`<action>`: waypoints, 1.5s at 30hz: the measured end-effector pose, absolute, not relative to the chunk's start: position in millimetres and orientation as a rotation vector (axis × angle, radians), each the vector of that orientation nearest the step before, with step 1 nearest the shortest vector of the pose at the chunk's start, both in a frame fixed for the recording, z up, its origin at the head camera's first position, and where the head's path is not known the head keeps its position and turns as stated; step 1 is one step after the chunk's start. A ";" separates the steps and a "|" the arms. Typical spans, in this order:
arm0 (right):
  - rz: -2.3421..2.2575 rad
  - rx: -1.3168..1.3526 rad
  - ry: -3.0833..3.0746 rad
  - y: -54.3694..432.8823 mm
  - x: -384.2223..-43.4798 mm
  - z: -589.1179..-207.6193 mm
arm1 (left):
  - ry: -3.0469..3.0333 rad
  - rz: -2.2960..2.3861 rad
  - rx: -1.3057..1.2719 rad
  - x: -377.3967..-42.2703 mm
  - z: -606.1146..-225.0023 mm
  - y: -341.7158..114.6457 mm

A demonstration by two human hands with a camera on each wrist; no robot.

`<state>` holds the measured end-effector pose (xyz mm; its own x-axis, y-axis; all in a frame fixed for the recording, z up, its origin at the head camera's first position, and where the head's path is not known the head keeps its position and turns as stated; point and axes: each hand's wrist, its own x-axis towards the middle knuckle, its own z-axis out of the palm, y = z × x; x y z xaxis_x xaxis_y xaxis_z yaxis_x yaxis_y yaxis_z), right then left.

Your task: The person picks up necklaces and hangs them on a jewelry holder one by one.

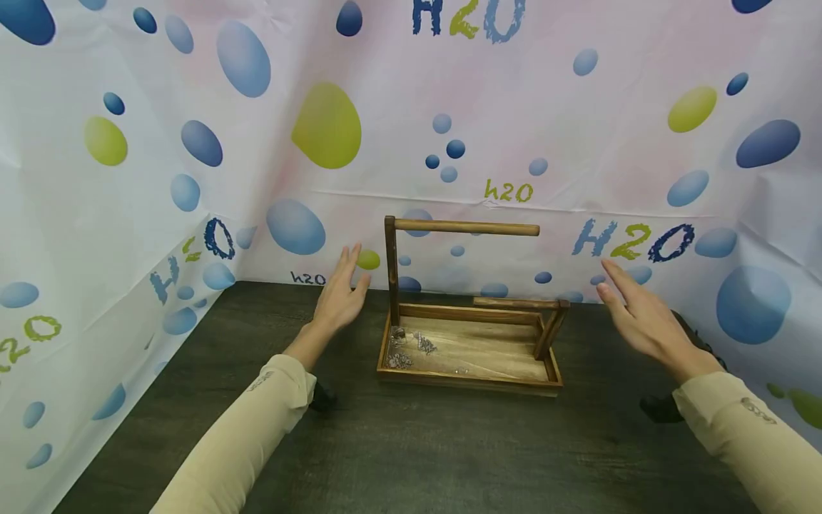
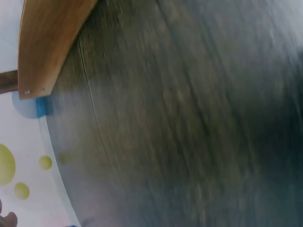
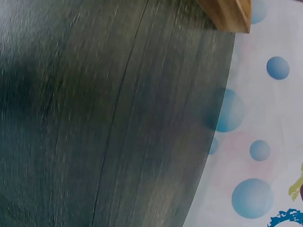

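There it sits, the wooden tray (image 1: 469,383), near the back of the dark table (image 1: 449,450), between two raised hands! Inside, small silvery chains (image 1: 424,343) bunch up toward the left end, too fine to make out singly. At that same end a tall post (image 1: 392,275) stands, its long bar (image 1: 465,227) reaching right; at the other end a shorter post (image 1: 550,332) carries a lower bar (image 1: 514,303) reaching left.

Out to the left, the left hand (image 1: 339,298) hangs just beside the tall post, fingers straight and slightly spread, thumb apart. And over on the right, the right hand (image 1: 645,321) hovers beyond the short post, fingers straight and seemingly pressed together, thumb apart. Cream sleeves (image 1: 250,428) on both arms! Behind it all, a white backdrop (image 1: 398,78) bursts with blue and green bubbles and "H2O" lettering.
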<state>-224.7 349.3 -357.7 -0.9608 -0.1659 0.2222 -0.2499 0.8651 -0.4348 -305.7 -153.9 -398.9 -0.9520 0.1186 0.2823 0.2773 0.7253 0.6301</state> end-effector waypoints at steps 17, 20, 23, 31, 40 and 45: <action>0.845 0.355 -2.705 328.5 -211.0 -356.5 | -2.605 -1.345 -0.390 -298.1 -404.8 -133.6; 0.870 0.360 -2.668 324.2 -209.8 -356.9 | -2.609 -1.393 -0.374 -296.2 -404.3 -131.1; 0.894 0.377 -2.621 320.1 -207.8 -356.9 | -2.614 -1.441 -0.352 -293.7 -404.7 -129.4; 0.969 0.450 -2.482 307.2 -198.7 -354.2 | -2.606 -1.557 -0.338 -289.1 -410.7 -123.5; 1.025 0.533 -2.404 288.9 -188.6 -346.8 | -2.584 -1.586 -0.385 -286.1 -417.7 -115.6; 1.039 0.539 -2.382 281.0 -181.5 -345.9 | -2.582 -1.597 -0.393 -283.8 -420.8 -114.3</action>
